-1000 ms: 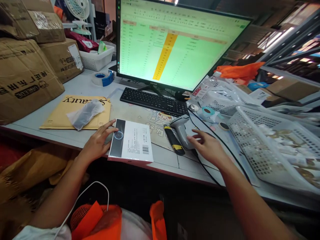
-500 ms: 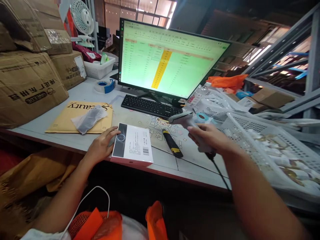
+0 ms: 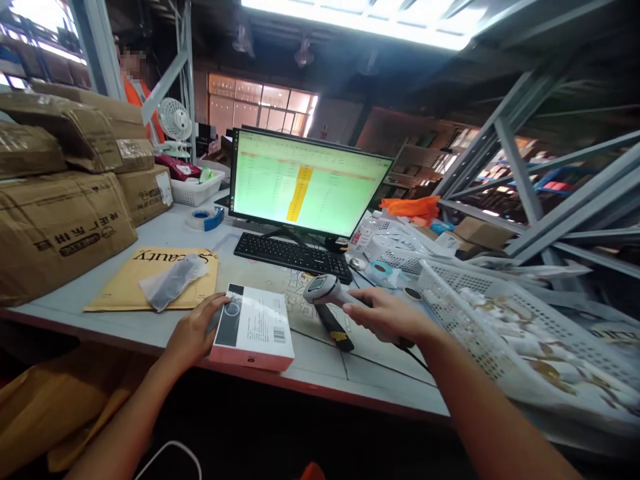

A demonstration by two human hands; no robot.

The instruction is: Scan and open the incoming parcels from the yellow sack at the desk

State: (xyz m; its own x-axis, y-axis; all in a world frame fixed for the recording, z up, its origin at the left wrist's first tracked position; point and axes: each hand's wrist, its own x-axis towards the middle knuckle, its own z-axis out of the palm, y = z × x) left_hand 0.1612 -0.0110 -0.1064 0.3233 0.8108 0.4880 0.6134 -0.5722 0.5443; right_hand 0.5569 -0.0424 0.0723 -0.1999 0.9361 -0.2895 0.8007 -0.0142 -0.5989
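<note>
My right hand (image 3: 387, 313) is wrapped round the handle of a grey-and-white barcode scanner (image 3: 325, 291), held above the table with its head toward the left. At the table's front edge lies a white box (image 3: 261, 327) with a dark strip, small print and a barcode on top. My left hand (image 3: 197, 327) grips this box by its left side, fingertips on the upper face. A black-and-yellow box cutter (image 3: 335, 330) rests between the box and my right hand, partly hidden by the scanner. Left of the box, a wrapped dark item (image 3: 173, 283) lies on a yellow padded envelope (image 3: 115, 290).
A monitor (image 3: 265, 180) and black keyboard (image 3: 290, 257) stand behind the box. Cartons (image 3: 60, 227) are stacked at left, near a tape dispenser (image 3: 206, 219). White baskets (image 3: 465, 340) line the right side. A person in orange (image 3: 135, 93) is far left.
The scanner has moved left and down, closer to the box, and its head has turned. My left hand stays on the box. The view has tilted upward.
</note>
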